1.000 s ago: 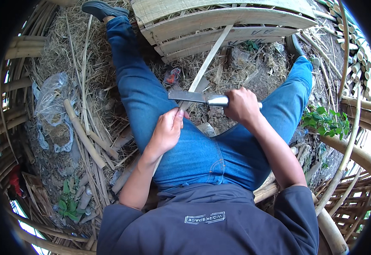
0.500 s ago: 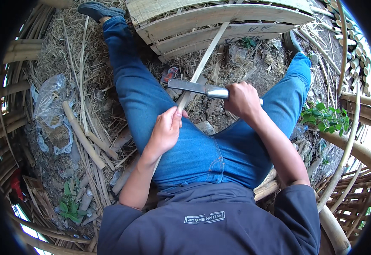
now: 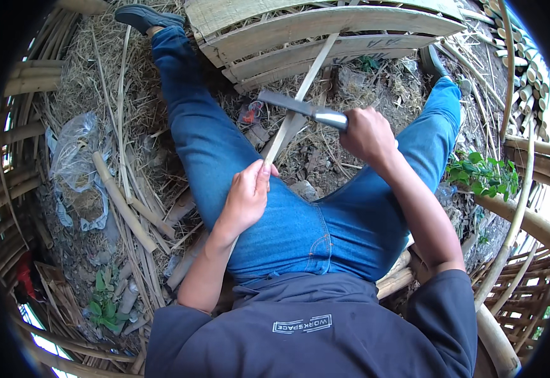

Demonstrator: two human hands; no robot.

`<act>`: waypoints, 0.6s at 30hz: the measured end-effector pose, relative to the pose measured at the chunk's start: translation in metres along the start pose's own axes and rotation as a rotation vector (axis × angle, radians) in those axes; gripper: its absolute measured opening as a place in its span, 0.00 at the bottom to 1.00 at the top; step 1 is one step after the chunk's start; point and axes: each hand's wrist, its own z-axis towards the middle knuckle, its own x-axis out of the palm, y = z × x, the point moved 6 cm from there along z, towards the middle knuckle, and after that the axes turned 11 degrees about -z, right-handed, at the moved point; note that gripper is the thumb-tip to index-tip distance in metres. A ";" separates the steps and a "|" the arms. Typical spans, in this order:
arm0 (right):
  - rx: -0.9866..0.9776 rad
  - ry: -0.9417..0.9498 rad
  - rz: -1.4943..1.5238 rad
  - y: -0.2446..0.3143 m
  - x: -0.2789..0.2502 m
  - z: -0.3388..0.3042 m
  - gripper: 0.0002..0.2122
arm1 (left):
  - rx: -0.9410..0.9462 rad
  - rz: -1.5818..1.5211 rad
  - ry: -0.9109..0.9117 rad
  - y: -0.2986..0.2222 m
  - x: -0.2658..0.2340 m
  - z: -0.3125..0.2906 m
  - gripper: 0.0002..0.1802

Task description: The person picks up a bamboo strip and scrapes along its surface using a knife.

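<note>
My left hand point(image 3: 248, 192) is closed around a long pale bamboo strip point(image 3: 313, 71) over my left thigh. The strip slants away to the slatted wooden crate point(image 3: 312, 28), and its near end runs back under my left forearm. In my right hand point(image 3: 369, 137), fingers wrapped round the metal handle, is a knife point(image 3: 287, 103) with a long, straight, blunt-ended blade. That blade lies across the strip, well ahead of my left hand; whether it touches I cannot tell. A flat greyish piece shows just beneath the strip.
Cut bamboo poles point(image 3: 530, 85) are stacked at the far right. A clear plastic bag point(image 3: 76, 148) and bamboo pieces point(image 3: 123, 201) lie on the straw-covered ground to my left. Green leaves point(image 3: 483, 175) grow at the right. Woven bamboo walls curve round both sides.
My right hand has shifted slightly right and away from me, carrying the knife farther along the strip toward the crate. My left hand stays nearly still.
</note>
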 end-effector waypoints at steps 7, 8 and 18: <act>-0.035 0.118 -0.045 -0.003 0.009 0.006 0.07 | -0.046 -0.037 -0.005 0.008 -0.003 0.000 0.18; -0.059 0.190 -0.033 0.007 0.003 -0.001 0.07 | -0.033 0.004 0.000 0.004 -0.001 0.000 0.18; -0.209 0.142 -0.183 0.007 -0.003 0.011 0.07 | -0.033 0.021 0.011 0.000 -0.002 0.000 0.18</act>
